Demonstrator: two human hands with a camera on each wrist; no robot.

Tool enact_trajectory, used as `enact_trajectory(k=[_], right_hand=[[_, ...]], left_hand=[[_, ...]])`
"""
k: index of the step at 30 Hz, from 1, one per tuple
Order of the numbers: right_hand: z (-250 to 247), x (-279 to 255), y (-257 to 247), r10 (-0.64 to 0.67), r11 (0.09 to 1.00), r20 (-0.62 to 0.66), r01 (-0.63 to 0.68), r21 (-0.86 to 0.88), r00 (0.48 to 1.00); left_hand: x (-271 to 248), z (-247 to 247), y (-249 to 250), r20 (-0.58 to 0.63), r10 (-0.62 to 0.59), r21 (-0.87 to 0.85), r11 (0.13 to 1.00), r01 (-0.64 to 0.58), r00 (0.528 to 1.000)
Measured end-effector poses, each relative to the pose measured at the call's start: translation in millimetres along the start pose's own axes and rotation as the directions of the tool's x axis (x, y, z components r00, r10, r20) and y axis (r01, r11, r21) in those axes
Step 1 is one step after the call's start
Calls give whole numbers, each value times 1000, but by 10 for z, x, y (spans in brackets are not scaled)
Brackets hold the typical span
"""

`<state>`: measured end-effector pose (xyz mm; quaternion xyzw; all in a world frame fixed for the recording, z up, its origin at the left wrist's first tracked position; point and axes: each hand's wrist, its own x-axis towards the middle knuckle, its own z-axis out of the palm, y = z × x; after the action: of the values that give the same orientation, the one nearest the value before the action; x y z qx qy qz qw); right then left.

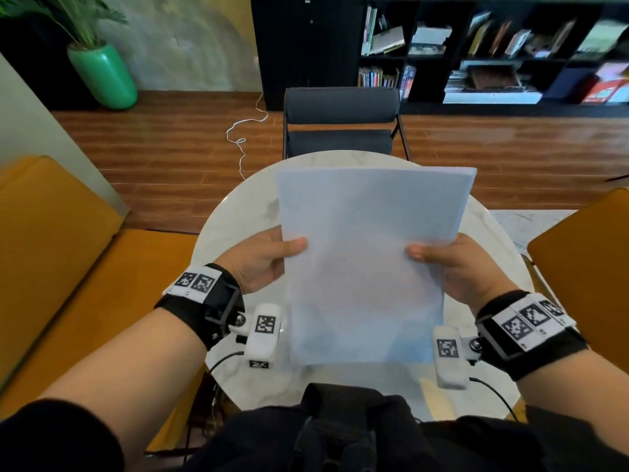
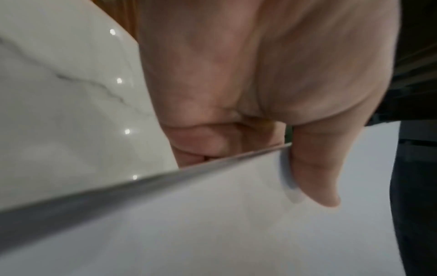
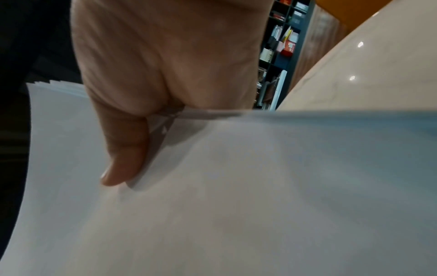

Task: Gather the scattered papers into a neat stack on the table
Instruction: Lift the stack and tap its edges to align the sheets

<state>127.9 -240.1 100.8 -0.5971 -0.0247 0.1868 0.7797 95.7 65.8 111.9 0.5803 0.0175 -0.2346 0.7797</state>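
Note:
A stack of white papers (image 1: 367,260) is held up over the round white marble table (image 1: 231,219), tilted toward me. My left hand (image 1: 269,258) grips its left edge, thumb lying on the top sheet, fingers hidden behind. My right hand (image 1: 446,262) grips the right edge the same way. In the left wrist view the papers (image 2: 212,224) fill the lower frame and the thumb of the left hand (image 2: 314,177) presses on them. In the right wrist view the papers (image 3: 236,205) show slightly uneven sheet edges at the upper left, beside the right hand (image 3: 125,149).
A dark grey chair (image 1: 340,124) stands at the table's far side. Mustard seats flank the table, one on the left (image 1: 68,267) and one on the right (image 1: 585,267). A black bookshelf (image 1: 476,49) and a green plant pot (image 1: 102,76) stand at the back.

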Motion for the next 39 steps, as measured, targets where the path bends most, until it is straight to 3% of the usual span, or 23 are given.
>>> enact_trajectory(k=[3, 6, 9, 12, 18, 21, 25, 28, 33, 35, 39], right_hand=[[16, -12, 93, 44, 999, 18, -43, -23, 999], [39, -46, 226, 80, 992, -35, -83, -96, 996], [116, -90, 338, 12, 990, -110, -28, -140, 994], [229, -104, 290, -120, 984, -211, 87, -157, 970], [266, -69, 56, -263, 949, -171, 222, -225, 949], [214, -93, 185, -182, 962, -176, 138, -234, 968], [141, -143, 553, -20, 962, -244, -48, -270, 970], [148, -129, 533, -20, 961, -266, -55, -272, 964], [190, -140, 285, -148, 958, -194, 93, -270, 970], [182, -158, 344, -102, 958, -201, 41, -285, 974], [149, -239, 684, 61, 945, -277, -145, -292, 959]], left_hand=[[8, 29, -72, -5, -61, -14, 998, 61, 998], [3, 76, -132, -146, -85, 113, 988, 102, 986], [8, 181, -236, -289, -2, 281, 956, 87, 957], [-16, 324, -229, -385, 120, 327, 945, 13, 915], [-90, 360, -99, -379, 297, 308, 934, -183, 877], [-84, 297, -263, -381, 255, 316, 939, -133, 889], [-67, 277, -657, -399, 86, 288, 957, 35, 913], [-13, 285, -633, -434, 73, 299, 952, 66, 898], [-38, 252, -343, -420, 190, 328, 943, -47, 887], [-54, 233, -424, -408, 157, 336, 942, -12, 899], [-40, 201, -867, -457, -13, 334, 924, 185, 890]])
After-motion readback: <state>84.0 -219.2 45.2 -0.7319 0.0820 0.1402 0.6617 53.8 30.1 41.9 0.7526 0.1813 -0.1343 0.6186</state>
